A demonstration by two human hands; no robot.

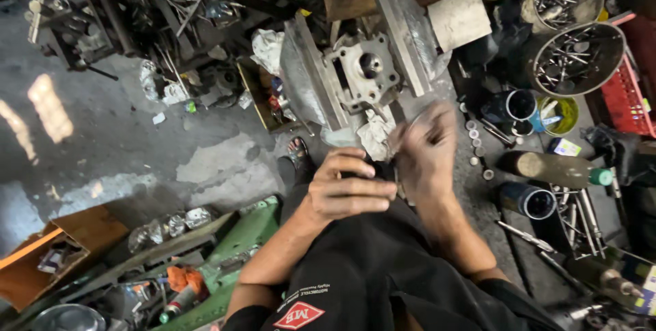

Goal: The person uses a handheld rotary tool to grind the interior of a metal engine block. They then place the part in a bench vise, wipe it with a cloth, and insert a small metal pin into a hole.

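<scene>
A grey metal engine casting [363,70] with a round bore is clamped between the jaws of a large vise [311,81]. A crumpled white rag [376,134] lies just below it. My left hand [348,187] is curled around a dark object that is mostly hidden under the fingers. My right hand [425,145] is blurred with motion beside the rag, fingers bent around something thin and metallic that I cannot make out clearly. Both hands sit close together above my black-clothed lap [383,263].
Tins of bolts and nails [577,58] stand at the upper right beside a red crate [625,95]. Spray cans and bottles [547,167] and loose tools [581,222] lie to the right. Scrap metal [157,17] and a green frame [239,235] lie left. A sandalled foot [298,153] rests below the vise.
</scene>
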